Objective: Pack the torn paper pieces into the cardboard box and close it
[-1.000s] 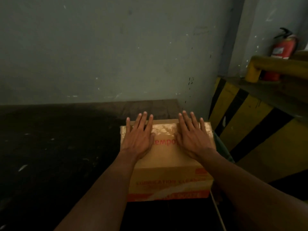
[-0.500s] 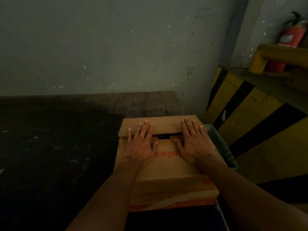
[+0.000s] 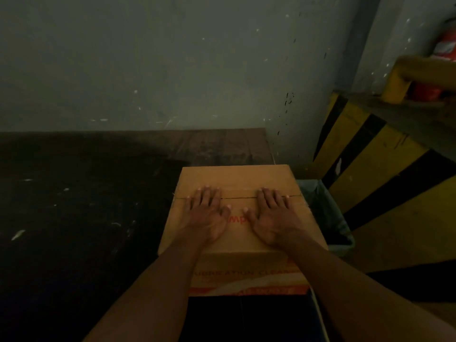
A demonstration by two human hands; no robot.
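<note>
A brown cardboard box point(image 3: 237, 177) with red print stands at the right end of a dark table, its top flaps lying flat and meeting along a thin seam. My left hand point(image 3: 206, 214) presses flat on the near flap left of the middle, fingertips reaching the seam. My right hand point(image 3: 272, 214) lies flat on the same flap to the right, fingers spread across the seam. No torn paper pieces show; the inside of the box is hidden.
The dark table point(image 3: 74, 206) stretches left, speckled with small pale scraps, against a grey wall. A bin with a plastic liner point(image 3: 328, 213) stands right of the box. Beyond it rises a yellow-and-black striped barrier point(image 3: 385, 164), with a red fire extinguisher point(image 3: 444, 49) behind.
The far flap has come down flat and the gap between the flaps has closed to a thin seam. Both hands slid slightly back and apart on the top.
</note>
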